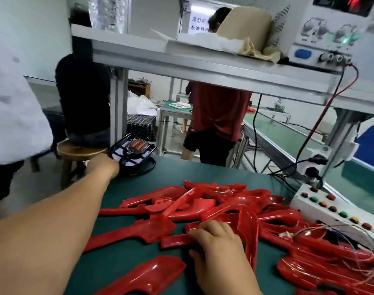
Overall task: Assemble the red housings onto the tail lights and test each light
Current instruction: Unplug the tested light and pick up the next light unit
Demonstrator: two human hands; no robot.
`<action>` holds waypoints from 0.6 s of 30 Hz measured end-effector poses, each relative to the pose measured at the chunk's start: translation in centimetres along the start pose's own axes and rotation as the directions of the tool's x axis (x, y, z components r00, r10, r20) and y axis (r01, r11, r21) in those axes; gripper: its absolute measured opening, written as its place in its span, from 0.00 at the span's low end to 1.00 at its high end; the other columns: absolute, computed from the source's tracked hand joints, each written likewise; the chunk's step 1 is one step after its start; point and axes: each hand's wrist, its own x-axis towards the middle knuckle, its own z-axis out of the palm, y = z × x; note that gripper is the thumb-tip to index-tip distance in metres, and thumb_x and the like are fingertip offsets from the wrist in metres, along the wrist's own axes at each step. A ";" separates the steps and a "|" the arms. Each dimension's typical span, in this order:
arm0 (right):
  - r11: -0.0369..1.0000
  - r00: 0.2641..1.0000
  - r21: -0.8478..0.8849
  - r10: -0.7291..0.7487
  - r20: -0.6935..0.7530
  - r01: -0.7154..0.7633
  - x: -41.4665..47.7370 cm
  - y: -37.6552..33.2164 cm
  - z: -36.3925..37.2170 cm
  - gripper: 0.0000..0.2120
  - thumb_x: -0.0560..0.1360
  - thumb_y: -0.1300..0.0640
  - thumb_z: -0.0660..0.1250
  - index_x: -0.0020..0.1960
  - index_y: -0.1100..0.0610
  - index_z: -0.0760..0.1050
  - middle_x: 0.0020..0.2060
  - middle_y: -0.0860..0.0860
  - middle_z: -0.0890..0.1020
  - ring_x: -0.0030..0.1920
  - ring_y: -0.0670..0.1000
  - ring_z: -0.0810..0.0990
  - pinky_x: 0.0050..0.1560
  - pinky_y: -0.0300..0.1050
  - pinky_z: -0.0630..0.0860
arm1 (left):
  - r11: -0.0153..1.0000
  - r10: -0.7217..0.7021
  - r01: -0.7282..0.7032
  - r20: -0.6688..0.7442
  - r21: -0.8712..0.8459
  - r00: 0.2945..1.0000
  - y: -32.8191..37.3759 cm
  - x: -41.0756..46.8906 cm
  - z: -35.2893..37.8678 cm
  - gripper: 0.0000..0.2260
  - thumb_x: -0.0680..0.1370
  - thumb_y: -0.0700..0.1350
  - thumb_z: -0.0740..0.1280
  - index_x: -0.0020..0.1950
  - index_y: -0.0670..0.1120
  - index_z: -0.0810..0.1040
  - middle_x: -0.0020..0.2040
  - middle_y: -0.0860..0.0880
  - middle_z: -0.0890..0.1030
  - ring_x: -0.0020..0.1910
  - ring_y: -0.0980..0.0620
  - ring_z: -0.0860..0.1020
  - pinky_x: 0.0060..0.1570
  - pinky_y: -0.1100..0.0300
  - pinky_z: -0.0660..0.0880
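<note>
Holding a black latticed tail light (132, 151) left, glossy red housing (173, 241) right.

Wooden stool (79, 150) just left of L fingers (112, 162), someone seated on it. Person in red shirt (220, 111) well beyond R fingers (205, 227). Beige cloth roll (245, 26) on shelf (203, 67) above both.

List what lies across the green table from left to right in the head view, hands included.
Left hand → black tail light it grips → right hand, holding a red housing → white button box. The red housing pile spans too widely to place.
</note>
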 end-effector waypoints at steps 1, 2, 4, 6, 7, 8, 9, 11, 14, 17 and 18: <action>0.999 0.999 0.036 0.016 0.050 -0.018 0.3 -0.1 -0.2 0.18 0.65 0.45 0.75 0.55 0.41 0.80 0.53 0.38 0.76 0.59 0.47 0.74 0.56 0.45 0.70 | 0.999 -0.028 0.029 0.015 -0.037 0.999 0.2 0.0 -0.1 0.16 0.82 0.46 0.62 0.59 0.32 0.77 0.57 0.33 0.79 0.54 0.35 0.78 0.42 0.52 0.71; 0.995 1.000 0.094 0.024 -0.013 -0.023 0.2 0.2 0.3 0.16 0.71 0.45 0.69 0.59 0.41 0.77 0.57 0.38 0.73 0.63 0.46 0.69 0.59 0.44 0.64 | 0.995 -0.048 0.051 0.030 -0.082 0.998 0.3 0.2 -0.2 0.14 0.81 0.42 0.64 0.59 0.31 0.77 0.57 0.34 0.80 0.54 0.35 0.79 0.42 0.52 0.72; 0.995 0.999 0.096 0.007 -0.043 -0.003 -0.1 0.6 0.7 0.15 0.72 0.48 0.68 0.59 0.42 0.77 0.57 0.38 0.72 0.63 0.47 0.68 0.61 0.45 0.63 | 0.960 -0.092 0.113 0.094 -0.257 0.991 0.5 0.6 -0.4 0.13 0.78 0.37 0.66 0.61 0.33 0.76 0.59 0.36 0.79 0.55 0.37 0.79 0.44 0.52 0.76; 0.992 0.996 0.123 -0.025 -0.085 0.035 -0.4 0.3 0.0 0.19 0.62 0.54 0.74 0.51 0.41 0.81 0.49 0.39 0.78 0.55 0.47 0.77 0.53 0.49 0.72 | 0.926 -0.103 0.135 0.109 -0.352 0.989 0.8 0.4 -0.5 0.14 0.78 0.37 0.66 0.63 0.36 0.76 0.61 0.38 0.77 0.53 0.38 0.78 0.48 0.50 0.80; 0.978 0.991 0.199 -0.047 -0.125 0.071 -0.5 0.0 -0.6 0.19 0.58 0.55 0.73 0.48 0.40 0.81 0.46 0.38 0.78 0.50 0.44 0.78 0.48 0.45 0.74 | 0.940 -0.092 0.114 0.084 -0.322 0.992 1.0 0.3 -0.7 0.14 0.78 0.38 0.65 0.62 0.35 0.77 0.60 0.37 0.77 0.52 0.39 0.78 0.51 0.47 0.80; 0.958 0.981 0.246 -0.111 -0.156 0.148 -0.8 -0.3 -0.8 0.17 0.59 0.52 0.70 0.46 0.38 0.81 0.44 0.37 0.78 0.49 0.40 0.76 0.47 0.41 0.74 | 0.955 -0.073 0.085 0.053 -0.284 0.996 1.2 0.2 -0.7 0.13 0.78 0.38 0.65 0.60 0.34 0.77 0.59 0.36 0.78 0.52 0.38 0.78 0.54 0.45 0.79; 0.943 0.971 0.243 -0.202 -0.129 0.229 -0.9 -0.6 -0.8 0.13 0.64 0.48 0.67 0.47 0.36 0.80 0.45 0.35 0.78 0.49 0.37 0.75 0.48 0.38 0.73 | 0.969 -0.052 0.055 0.018 -0.242 0.998 1.4 0.2 -0.6 0.13 0.78 0.39 0.64 0.59 0.32 0.77 0.59 0.34 0.78 0.53 0.36 0.78 0.55 0.44 0.79; 0.898 0.950 0.321 -0.310 -0.029 0.303 -1.1 -1.3 -0.7 0.13 0.71 0.40 0.63 0.54 0.34 0.78 0.49 0.32 0.75 0.56 0.34 0.71 0.60 0.31 0.65 | 0.987 -0.024 0.020 -0.023 -0.159 0.999 1.5 0.2 -0.2 0.15 0.80 0.42 0.64 0.58 0.30 0.77 0.58 0.32 0.78 0.55 0.33 0.77 0.54 0.47 0.77; 0.852 0.952 0.441 -0.306 -0.017 0.281 -1.5 -1.3 0.3 0.15 0.74 0.41 0.65 0.60 0.33 0.73 0.56 0.27 0.69 0.63 0.29 0.58 0.70 0.29 0.51 | 0.991 -0.062 0.060 -0.015 -0.117 0.998 1.2 0.5 0.5 0.19 0.81 0.45 0.64 0.63 0.31 0.75 0.61 0.32 0.77 0.57 0.34 0.76 0.49 0.52 0.71; 0.831 0.927 0.466 -0.370 0.052 0.305 -0.7 -0.7 0.5 0.13 0.78 0.46 0.63 0.62 0.39 0.74 0.62 0.31 0.69 0.67 0.34 0.59 0.70 0.31 0.51 | 0.982 -0.100 0.096 -0.016 -0.160 0.995 1.1 0.9 1.1 0.18 0.80 0.44 0.66 0.62 0.31 0.75 0.60 0.33 0.77 0.47 0.39 0.74 0.45 0.54 0.67; 0.825 0.924 0.469 -0.381 0.047 0.316 -0.5 -0.8 0.4 0.13 0.79 0.47 0.62 0.63 0.41 0.74 0.62 0.32 0.69 0.67 0.36 0.60 0.69 0.30 0.52 | 0.977 -0.110 0.101 -0.034 -0.189 0.993 1.2 1.0 1.2 0.18 0.79 0.44 0.67 0.61 0.31 0.76 0.57 0.33 0.78 0.43 0.41 0.72 0.44 0.54 0.68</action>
